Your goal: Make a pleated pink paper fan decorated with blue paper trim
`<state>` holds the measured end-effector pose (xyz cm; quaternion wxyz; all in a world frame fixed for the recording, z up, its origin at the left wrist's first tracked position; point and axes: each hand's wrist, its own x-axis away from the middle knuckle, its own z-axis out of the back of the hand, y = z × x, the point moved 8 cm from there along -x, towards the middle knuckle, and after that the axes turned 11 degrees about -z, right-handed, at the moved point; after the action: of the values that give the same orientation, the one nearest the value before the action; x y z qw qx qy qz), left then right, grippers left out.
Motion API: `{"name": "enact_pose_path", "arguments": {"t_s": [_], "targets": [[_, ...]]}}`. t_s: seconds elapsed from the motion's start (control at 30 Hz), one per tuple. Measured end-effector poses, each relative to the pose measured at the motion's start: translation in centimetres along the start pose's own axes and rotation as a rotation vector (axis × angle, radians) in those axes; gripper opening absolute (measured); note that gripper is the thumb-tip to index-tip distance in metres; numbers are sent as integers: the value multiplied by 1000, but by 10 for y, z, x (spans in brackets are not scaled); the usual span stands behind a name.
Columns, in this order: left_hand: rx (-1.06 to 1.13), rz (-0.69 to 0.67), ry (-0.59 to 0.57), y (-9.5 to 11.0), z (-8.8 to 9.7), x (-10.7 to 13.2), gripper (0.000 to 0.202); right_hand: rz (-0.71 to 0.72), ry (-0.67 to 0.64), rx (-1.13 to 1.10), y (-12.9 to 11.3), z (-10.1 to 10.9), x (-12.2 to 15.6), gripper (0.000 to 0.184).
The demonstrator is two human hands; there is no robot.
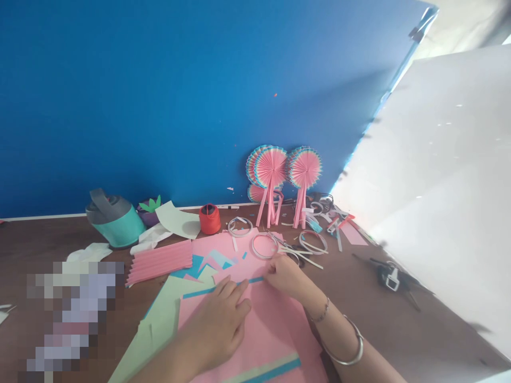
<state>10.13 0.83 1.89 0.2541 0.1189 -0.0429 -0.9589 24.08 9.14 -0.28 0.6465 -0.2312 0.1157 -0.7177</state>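
Note:
A pink paper sheet [271, 330] lies in front of me with a blue strip [199, 292] along its far edge. Pale green and blue bands [275, 371] line its near edge. My left hand [223, 316] rests on the sheet, fingers extended and lying near the far strip. At the far right corner, my right hand [285, 274] is closed in a pinch at the sheet's edge; its fingertips are partly hidden. Pale green sheets [159, 304] lie under and left of the pink one. Paper scraps [217, 259] are scattered just beyond.
Pleated pink paper [162, 261] lies left. Behind stand a teal-and-grey container [120, 223], a red thread spool [209, 219] and pink round paper fans [273, 167] against the blue wall. Tape rolls [264, 246], scissors [295, 257] and a black strap with a buckle [391, 278] lie right.

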Motion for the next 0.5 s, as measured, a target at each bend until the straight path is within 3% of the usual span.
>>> {"name": "enact_pose_path", "arguments": {"t_s": [0.3,0.5], "targets": [[-10,11,-47,0,-1,-1,14,-18,-68,-14,-3,0,2,39],[-20,-2,-38,1,0,-2,13,-29,-18,1,9,6,-3,39]]}}
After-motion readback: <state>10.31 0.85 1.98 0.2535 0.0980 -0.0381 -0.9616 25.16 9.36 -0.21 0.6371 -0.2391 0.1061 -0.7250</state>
